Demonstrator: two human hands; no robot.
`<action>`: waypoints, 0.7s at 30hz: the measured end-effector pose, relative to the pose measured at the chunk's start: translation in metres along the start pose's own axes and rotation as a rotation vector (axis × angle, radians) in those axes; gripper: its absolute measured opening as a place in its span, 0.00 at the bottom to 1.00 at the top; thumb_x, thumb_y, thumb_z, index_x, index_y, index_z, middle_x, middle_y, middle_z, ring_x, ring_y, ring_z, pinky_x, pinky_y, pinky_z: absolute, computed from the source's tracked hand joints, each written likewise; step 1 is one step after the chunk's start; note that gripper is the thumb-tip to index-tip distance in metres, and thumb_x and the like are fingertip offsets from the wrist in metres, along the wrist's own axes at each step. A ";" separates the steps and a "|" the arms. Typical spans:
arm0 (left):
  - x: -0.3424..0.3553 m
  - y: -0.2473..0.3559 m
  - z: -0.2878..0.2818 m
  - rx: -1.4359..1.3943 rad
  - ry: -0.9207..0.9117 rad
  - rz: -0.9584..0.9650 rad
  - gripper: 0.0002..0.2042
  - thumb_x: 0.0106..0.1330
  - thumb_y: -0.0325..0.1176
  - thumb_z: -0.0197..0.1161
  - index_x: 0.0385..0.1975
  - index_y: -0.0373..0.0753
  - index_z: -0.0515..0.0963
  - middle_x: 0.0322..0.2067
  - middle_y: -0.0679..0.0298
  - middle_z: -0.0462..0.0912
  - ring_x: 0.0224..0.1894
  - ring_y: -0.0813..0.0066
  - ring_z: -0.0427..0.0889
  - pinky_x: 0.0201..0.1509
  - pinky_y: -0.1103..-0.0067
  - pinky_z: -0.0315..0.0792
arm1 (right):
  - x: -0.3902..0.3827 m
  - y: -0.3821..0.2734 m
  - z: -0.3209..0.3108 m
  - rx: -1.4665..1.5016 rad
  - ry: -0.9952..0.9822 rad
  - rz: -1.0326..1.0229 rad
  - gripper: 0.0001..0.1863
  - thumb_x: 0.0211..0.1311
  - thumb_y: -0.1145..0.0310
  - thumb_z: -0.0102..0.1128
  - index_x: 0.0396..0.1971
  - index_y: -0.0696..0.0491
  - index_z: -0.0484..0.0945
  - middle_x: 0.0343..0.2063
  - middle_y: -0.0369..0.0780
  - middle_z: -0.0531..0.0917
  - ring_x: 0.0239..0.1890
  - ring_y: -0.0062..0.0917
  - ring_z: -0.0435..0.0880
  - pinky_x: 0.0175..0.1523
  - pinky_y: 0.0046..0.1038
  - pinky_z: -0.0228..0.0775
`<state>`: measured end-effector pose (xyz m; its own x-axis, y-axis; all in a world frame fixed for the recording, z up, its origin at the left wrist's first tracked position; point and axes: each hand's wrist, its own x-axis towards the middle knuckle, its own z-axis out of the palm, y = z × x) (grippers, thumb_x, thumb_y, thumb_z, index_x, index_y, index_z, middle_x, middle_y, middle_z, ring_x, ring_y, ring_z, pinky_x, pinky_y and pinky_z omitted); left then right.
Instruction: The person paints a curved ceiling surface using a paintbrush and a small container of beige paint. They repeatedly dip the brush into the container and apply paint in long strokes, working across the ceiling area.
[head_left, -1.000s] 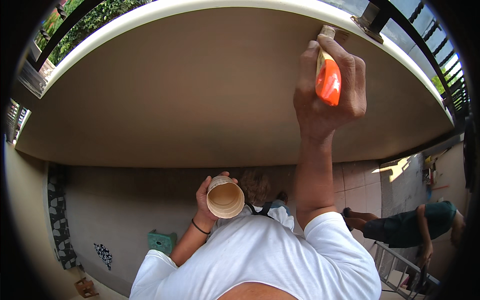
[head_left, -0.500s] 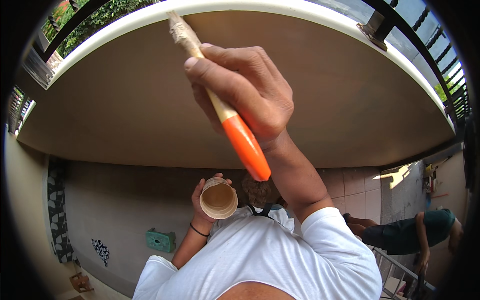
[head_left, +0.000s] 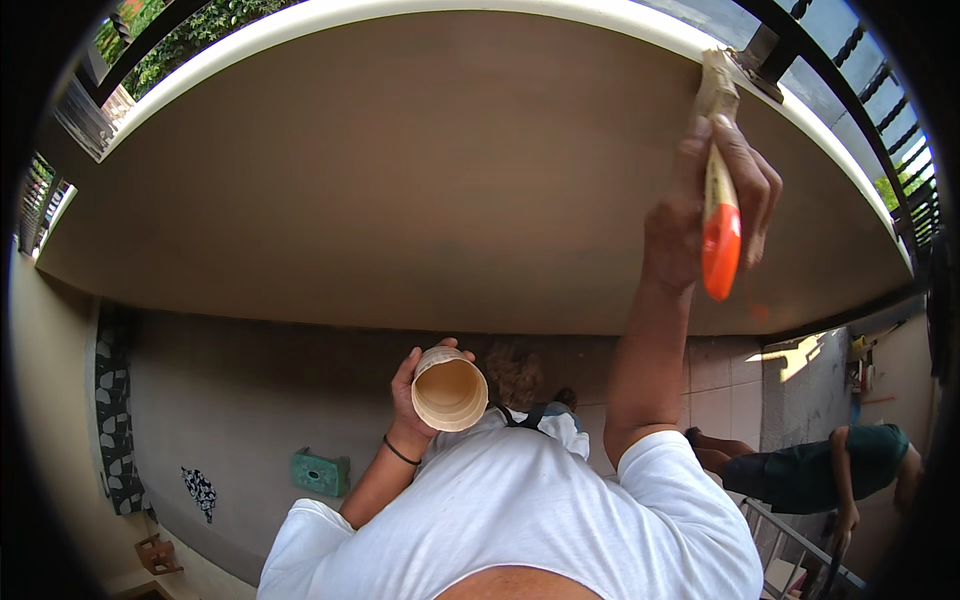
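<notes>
My right hand [head_left: 715, 205] grips a paintbrush [head_left: 722, 230] with a pale wooden handle dipped in orange. Its bristle end, coated in a cream colour, meets the white top edge [head_left: 560, 14] of the brown wall [head_left: 400, 180], close to a metal railing post foot. My left hand [head_left: 410, 400], with a dark band at the wrist, holds a cream plastic cup [head_left: 450, 392] in front of my chest. The cup's mouth faces up toward me; its inside is cream, and I cannot make out how much is in it.
Black railings [head_left: 860, 110] with twisted bars rise beyond the wall's top. A green step stool [head_left: 320, 473] and a patterned cloth [head_left: 199, 494] are on the floor at left. Another person [head_left: 820, 470] in dark clothes stands at the right, beside a metal ladder-like frame [head_left: 800, 540].
My right hand has carried the brush from the middle of the wall's top edge rightward to the railing post. My left hand and the cup have shifted slightly right.
</notes>
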<state>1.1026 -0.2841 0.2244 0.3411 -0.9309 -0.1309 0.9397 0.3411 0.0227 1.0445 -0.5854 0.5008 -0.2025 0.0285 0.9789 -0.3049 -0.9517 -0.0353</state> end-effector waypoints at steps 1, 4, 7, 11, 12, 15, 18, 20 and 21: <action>-0.003 0.001 0.002 -0.006 -0.002 -0.007 0.30 0.82 0.56 0.49 0.68 0.37 0.74 0.57 0.41 0.83 0.59 0.38 0.86 0.53 0.53 0.90 | -0.011 -0.018 0.016 0.068 -0.060 -0.073 0.13 0.55 0.79 0.76 0.42 0.53 0.90 0.39 0.43 0.88 0.34 0.28 0.87 0.39 0.27 0.84; -0.003 0.002 -0.002 0.005 0.061 0.003 0.30 0.82 0.57 0.49 0.68 0.36 0.74 0.58 0.41 0.83 0.59 0.38 0.86 0.53 0.52 0.90 | -0.027 -0.088 0.035 0.470 -0.262 -0.093 0.16 0.52 0.78 0.81 0.42 0.50 0.93 0.40 0.42 0.91 0.35 0.28 0.89 0.38 0.26 0.83; -0.006 0.001 0.001 -0.010 0.109 0.006 0.30 0.82 0.57 0.48 0.68 0.36 0.74 0.58 0.41 0.83 0.58 0.38 0.86 0.53 0.51 0.90 | -0.042 -0.094 0.038 0.665 -0.292 0.004 0.16 0.52 0.79 0.82 0.42 0.51 0.93 0.38 0.42 0.90 0.35 0.26 0.89 0.40 0.25 0.83; -0.012 -0.002 -0.002 0.013 -0.025 0.019 0.29 0.81 0.56 0.50 0.67 0.36 0.74 0.59 0.41 0.83 0.58 0.39 0.86 0.54 0.51 0.89 | -0.035 -0.010 -0.007 0.524 -0.080 0.634 0.08 0.69 0.81 0.72 0.44 0.59 0.84 0.42 0.42 0.87 0.39 0.23 0.88 0.44 0.26 0.86; -0.014 -0.003 -0.001 0.016 -0.036 0.020 0.28 0.81 0.55 0.52 0.66 0.36 0.75 0.59 0.41 0.83 0.57 0.41 0.87 0.56 0.51 0.88 | -0.029 0.010 -0.028 0.355 -0.053 0.582 0.08 0.69 0.80 0.72 0.44 0.60 0.84 0.42 0.43 0.87 0.40 0.24 0.88 0.44 0.26 0.86; -0.022 -0.004 -0.004 -0.007 -0.022 0.025 0.28 0.80 0.54 0.55 0.66 0.36 0.75 0.60 0.41 0.83 0.57 0.43 0.88 0.58 0.51 0.87 | -0.029 0.017 -0.034 0.210 0.048 0.494 0.09 0.66 0.80 0.74 0.43 0.59 0.84 0.39 0.44 0.88 0.38 0.28 0.90 0.44 0.28 0.88; -0.024 0.000 -0.011 -0.005 0.004 0.010 0.28 0.80 0.54 0.54 0.66 0.36 0.75 0.60 0.41 0.83 0.57 0.42 0.88 0.58 0.50 0.86 | -0.040 -0.028 0.002 0.058 -0.098 0.071 0.17 0.53 0.81 0.77 0.44 0.54 0.89 0.37 0.42 0.86 0.35 0.30 0.85 0.39 0.30 0.82; -0.024 0.002 -0.010 0.004 0.010 0.003 0.28 0.81 0.54 0.54 0.66 0.36 0.75 0.59 0.41 0.83 0.58 0.42 0.87 0.58 0.49 0.86 | -0.063 -0.077 0.031 0.238 -0.275 -0.017 0.19 0.46 0.76 0.77 0.43 0.50 0.92 0.37 0.41 0.87 0.35 0.30 0.85 0.39 0.28 0.80; -0.024 0.001 -0.004 0.006 0.007 0.006 0.28 0.81 0.55 0.53 0.66 0.36 0.75 0.59 0.41 0.83 0.58 0.42 0.87 0.58 0.49 0.86 | -0.071 -0.102 0.043 0.375 -0.304 -0.018 0.20 0.44 0.71 0.78 0.42 0.50 0.91 0.37 0.40 0.86 0.33 0.29 0.84 0.37 0.27 0.79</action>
<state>1.0950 -0.2613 0.2237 0.3462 -0.9281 -0.1373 0.9380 0.3455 0.0298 1.1294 -0.5038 0.4434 0.0982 0.0088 0.9951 0.0625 -0.9980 0.0027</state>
